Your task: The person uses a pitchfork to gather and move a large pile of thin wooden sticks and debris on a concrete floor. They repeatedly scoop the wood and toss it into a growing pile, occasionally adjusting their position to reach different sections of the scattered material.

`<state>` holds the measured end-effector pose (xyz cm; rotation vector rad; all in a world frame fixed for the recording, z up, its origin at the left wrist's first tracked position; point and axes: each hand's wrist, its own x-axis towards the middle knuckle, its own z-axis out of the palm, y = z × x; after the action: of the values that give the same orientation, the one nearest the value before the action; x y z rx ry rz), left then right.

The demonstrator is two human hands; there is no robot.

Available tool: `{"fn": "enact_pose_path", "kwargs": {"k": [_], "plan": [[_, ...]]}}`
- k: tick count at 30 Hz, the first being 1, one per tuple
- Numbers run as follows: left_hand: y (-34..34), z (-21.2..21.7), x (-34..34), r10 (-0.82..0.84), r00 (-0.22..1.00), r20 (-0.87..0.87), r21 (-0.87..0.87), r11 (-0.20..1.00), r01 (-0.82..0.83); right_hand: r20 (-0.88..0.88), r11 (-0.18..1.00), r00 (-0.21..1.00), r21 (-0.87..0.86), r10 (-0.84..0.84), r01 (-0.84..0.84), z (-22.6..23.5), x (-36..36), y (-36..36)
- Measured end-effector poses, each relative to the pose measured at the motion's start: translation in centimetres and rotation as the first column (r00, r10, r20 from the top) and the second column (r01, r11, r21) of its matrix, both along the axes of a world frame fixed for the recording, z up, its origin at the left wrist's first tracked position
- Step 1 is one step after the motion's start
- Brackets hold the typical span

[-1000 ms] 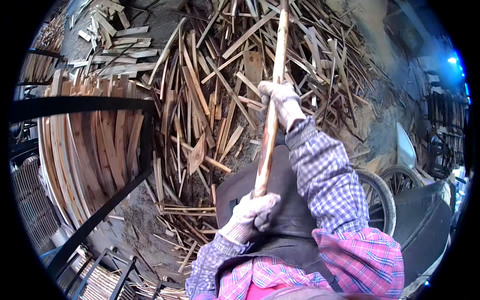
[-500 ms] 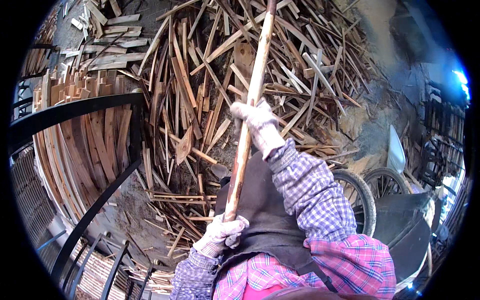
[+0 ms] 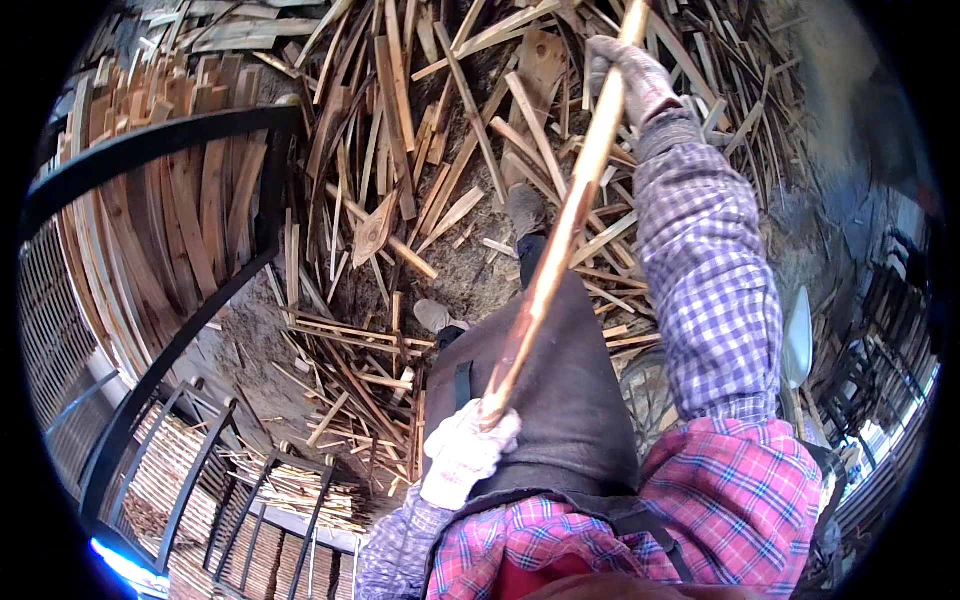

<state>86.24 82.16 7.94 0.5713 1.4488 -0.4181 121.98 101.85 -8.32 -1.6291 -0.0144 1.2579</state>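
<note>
Fingers (image 3: 497, 435), L hand (image 3: 463, 453) & R hand (image 3: 637, 82): were clenched round 1 wooden pole (image 3: 566, 230)
Pole slanted over dk apron (image 3: 575, 400), L at lwr end, R farther up; loose wood strips (image 3: 396, 125) lay beyond

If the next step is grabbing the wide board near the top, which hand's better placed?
Right, probably: the right hand is stretched forward, much nearer the wide board. The left hand is back by the dark apron. Both grip the wooden pole, so either would need to let go.
</note>
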Motion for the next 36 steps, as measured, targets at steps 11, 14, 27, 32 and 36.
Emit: {"fn": "enact_pose_path", "kwargs": {"k": [11,14,27,32,36], "plan": [[-7.4,1.3,-21.2,-0.538,0.84,-0.069,0.11,0.833,0.542,-0.007,0.977,0.98,0.082,-0.198,0.198,4.5,-20.0,-12.4],[-12.2,0.6,-29.0,-0.573,0.791,-0.216,0.281,0.739,0.612,-0.096,0.978,0.982,0.116,-0.163,0.174,6.0,-27.9,-16.2],[-24.8,-3.5,-32.7,-0.754,0.54,-0.374,-0.164,0.627,0.762,-0.392,0.952,0.883,-0.258,-0.259,0.165,6.3,-29.0,-17.4],[-20.3,-2.8,-26.7,-0.346,0.865,-0.363,-0.024,0.932,0.362,-0.323,0.954,0.918,-0.261,-0.231,0.148,7.0,-23.5,-15.9],[-11.3,-4.6,-18.4,-0.596,0.709,-0.377,0.024,0.758,0.651,-0.237,0.959,0.94,-0.201,-0.246,0.2,5.9,-17.0,-12.1]]}}
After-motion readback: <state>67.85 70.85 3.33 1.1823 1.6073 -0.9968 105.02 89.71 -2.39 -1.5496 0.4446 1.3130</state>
